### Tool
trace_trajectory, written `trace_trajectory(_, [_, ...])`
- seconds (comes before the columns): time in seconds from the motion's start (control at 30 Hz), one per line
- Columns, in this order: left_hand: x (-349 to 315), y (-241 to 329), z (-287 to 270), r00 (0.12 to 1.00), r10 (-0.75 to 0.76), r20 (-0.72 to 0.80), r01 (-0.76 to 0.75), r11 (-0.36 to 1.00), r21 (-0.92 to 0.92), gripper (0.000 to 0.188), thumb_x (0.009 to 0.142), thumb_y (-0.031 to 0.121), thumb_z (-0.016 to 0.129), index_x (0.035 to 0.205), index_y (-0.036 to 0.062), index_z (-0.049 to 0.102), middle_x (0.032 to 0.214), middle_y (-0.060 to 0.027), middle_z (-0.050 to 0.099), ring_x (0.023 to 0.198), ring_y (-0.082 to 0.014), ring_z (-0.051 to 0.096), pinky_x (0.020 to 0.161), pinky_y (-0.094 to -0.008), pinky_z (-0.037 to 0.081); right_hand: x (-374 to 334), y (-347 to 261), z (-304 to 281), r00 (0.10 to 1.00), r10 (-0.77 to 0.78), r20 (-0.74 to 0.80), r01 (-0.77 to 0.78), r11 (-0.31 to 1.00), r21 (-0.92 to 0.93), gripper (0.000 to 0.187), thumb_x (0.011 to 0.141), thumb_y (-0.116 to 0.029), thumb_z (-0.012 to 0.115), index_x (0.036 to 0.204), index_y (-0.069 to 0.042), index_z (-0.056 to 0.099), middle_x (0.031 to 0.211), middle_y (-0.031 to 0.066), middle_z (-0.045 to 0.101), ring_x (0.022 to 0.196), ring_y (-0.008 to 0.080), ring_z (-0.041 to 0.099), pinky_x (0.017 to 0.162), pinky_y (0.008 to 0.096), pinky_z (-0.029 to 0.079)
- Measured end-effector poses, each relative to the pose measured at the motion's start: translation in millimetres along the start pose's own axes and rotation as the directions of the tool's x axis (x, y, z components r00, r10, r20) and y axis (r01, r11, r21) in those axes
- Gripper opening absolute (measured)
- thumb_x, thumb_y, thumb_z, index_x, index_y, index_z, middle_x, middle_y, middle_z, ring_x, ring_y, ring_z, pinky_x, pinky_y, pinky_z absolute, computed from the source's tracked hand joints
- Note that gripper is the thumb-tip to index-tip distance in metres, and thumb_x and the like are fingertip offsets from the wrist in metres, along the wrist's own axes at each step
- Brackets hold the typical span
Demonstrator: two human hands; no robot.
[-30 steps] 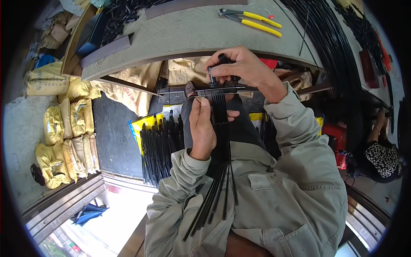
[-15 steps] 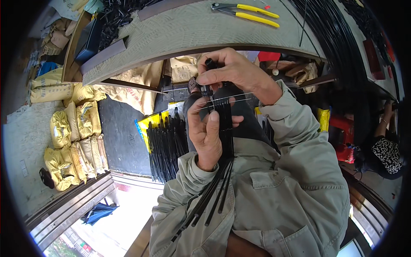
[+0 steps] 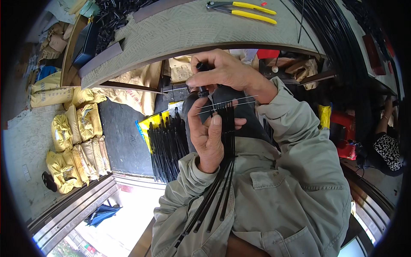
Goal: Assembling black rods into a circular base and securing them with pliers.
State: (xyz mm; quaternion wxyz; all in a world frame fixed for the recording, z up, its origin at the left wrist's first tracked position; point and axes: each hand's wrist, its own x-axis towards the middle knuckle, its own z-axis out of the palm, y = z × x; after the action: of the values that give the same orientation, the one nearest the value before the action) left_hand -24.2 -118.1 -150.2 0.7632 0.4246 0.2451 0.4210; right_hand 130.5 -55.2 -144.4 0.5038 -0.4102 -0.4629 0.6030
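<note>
At 9 o'clock, see yellow sacks, contents hidden; at 10, blue box, interior unclear. Near centre, find left hand curled round black rods, fingers passing behind. At 12, see right hand clamped on black tube. Against one second ago, note tube farther from rods, toward 10 o'clock.

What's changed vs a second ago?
Right hand moved left and toward the body with its black piece; left thumb shifted right and toward the body. The thin metal rods, roughly level before, now slant, right end farther from the body. No visible new grasp or release. Unchanged: left hand at the black strips; pliers on the bench.
</note>
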Motion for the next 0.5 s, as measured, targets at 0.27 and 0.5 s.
trace_trajectory(0.27, [-0.2,-0.6,0.6,1.000,-0.021,0.009,0.021,1.000,-0.010,0.041,0.092,0.011,0.039,0.127,0.0033,0.018,0.108,-0.0276,0.053,0.080,-0.0259,0.063,0.069,-0.0301,0.052,0.1,-0.9,-0.7,1.000,-0.017,0.004,0.017,0.998,-0.056,0.021,0.074,-0.018,0.068,0.067,-0.008,0.051,0.061,-0.0024,0.052,0.048,0.0020,0.046,0.043,0.0167,0.034])
trace_trajectory(0.5, [0.7,-2.0,-1.7,1.000,-0.014,0.001,0.014,1.000,0.003,0.034,0.092,0.011,0.040,0.120,0.0043,0.022,0.105,-0.0266,0.055,0.077,-0.0257,0.063,0.066,-0.0295,0.052,-5.9,-6.0,1.9,0.996,-0.070,0.054,0.073,0.996,-0.048,0.022,0.073,-0.016,0.069,0.069,-0.008,0.048,0.063,-0.0038,0.049,0.052,0.0021,0.045,0.045,0.0169,0.036])
